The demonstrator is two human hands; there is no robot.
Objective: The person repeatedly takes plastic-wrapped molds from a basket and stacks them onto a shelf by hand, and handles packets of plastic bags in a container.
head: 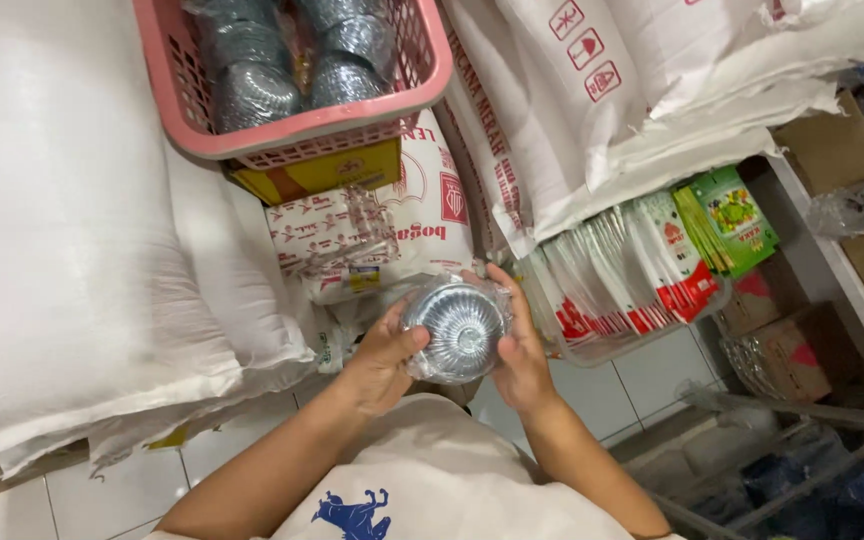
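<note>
Large white sacks fill the left side, with a pink basket of wrapped metal moulds above. The left hand grips the left edge of a plastic-wrapped stack of fluted metal moulds; the right hand clasps its right edge. Farther right, packets stand in a clear tray.

1. A steel scourer: round silvery coil, sealed in a clear plastic wrapper.
2. Held up off any surface, its flat face toward the camera.
3. It sits near centre, slightly toward 6 o'clock.
</note>
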